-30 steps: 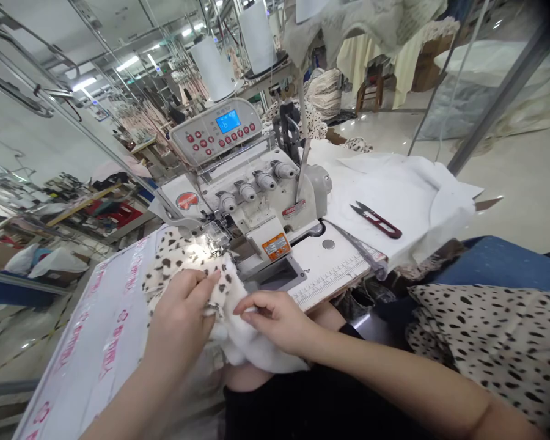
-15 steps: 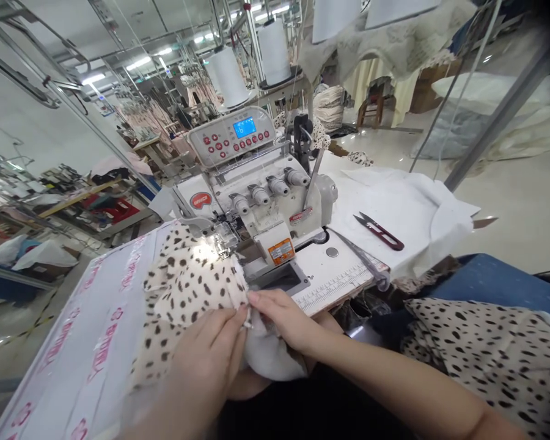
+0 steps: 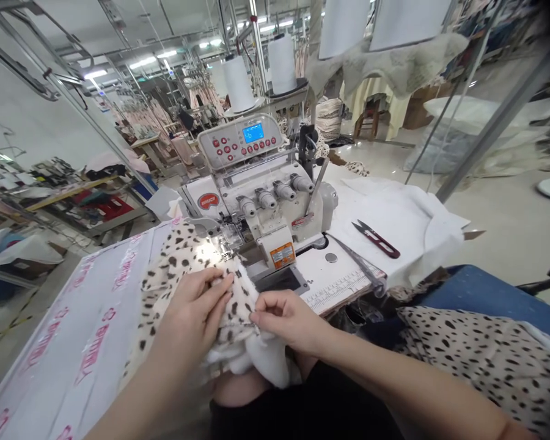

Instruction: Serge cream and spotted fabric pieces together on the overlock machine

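Note:
Cream fabric with dark spots lies under the lit presser foot of a white overlock sewing machine. On top of this fabric, just in front of the foot, rests my left hand, its fingers bent and closed on the cloth. My right hand pinches the fabric's right edge between thumb and fingers, nearer to my body. A fluffy white underside shows where the cloth folds down over my lap. The fingertips' exact hold on the left is partly hidden.
Dark red thread snips lie on white cloth right of the machine. More spotted fabric rests by a blue surface at the right. Plastic-covered table extends left. Thread cones stand behind.
My left hand has moved up the fabric toward the presser foot, away from my right hand. My right hand still pinches the edge, now slightly lower. The view has shifted a little.

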{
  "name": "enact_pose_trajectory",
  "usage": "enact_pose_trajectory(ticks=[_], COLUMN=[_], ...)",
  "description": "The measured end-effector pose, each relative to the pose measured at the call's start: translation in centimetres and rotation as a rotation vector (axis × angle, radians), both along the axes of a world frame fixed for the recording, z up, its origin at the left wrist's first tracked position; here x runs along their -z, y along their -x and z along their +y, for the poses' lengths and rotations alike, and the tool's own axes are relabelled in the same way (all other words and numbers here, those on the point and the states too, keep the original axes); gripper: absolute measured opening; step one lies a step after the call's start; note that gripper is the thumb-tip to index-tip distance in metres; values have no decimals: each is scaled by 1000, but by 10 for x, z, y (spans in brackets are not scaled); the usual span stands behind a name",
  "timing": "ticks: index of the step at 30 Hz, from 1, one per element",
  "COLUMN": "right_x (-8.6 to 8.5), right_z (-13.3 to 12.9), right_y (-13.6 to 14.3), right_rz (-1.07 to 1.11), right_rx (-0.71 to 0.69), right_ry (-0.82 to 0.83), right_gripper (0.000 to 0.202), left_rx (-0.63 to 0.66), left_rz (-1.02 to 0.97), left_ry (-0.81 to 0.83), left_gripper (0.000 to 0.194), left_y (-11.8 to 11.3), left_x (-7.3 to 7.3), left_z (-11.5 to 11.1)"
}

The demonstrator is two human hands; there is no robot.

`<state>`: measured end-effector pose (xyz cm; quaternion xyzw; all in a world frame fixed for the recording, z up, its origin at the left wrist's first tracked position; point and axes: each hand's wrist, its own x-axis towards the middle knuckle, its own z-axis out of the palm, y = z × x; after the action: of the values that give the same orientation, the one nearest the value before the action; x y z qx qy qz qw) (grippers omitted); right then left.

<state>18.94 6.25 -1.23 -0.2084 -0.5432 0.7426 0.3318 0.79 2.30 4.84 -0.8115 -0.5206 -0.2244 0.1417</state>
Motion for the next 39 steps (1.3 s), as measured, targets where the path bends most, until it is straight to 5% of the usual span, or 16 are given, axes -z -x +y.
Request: enact_pose_trajectory(ticks=[15,19,22,27,32,35,39], right_x=[-4,2,12,25,25,24,22], right_z=[26,20,14,6,-3,-7,-13], right_y=[20,16,7,0,5,6,13], right_rz=[51,101,91,-8,-107,-153,-190], right_rx=[125,191,190,-2,3,33,42], right_ry=[-35,-21,18,-78,-125,-139,-141], right_gripper=[26,21,40,32,31,25,22], left_rx=[47,39,-124,-194,-238,-326,-272], left_rz=[104,65,47,29,101,210,77], left_ry=[116,-182,-331,-192,-139,-41,-4], left_gripper=[30,37,44,7,25,13,9], left_y=[11,-9,-13,-1,-3,-6,-13], left_x=[-13,5,27,35,33,32,13], left_z=[17,-17,-41,-47,-44,-46,-54])
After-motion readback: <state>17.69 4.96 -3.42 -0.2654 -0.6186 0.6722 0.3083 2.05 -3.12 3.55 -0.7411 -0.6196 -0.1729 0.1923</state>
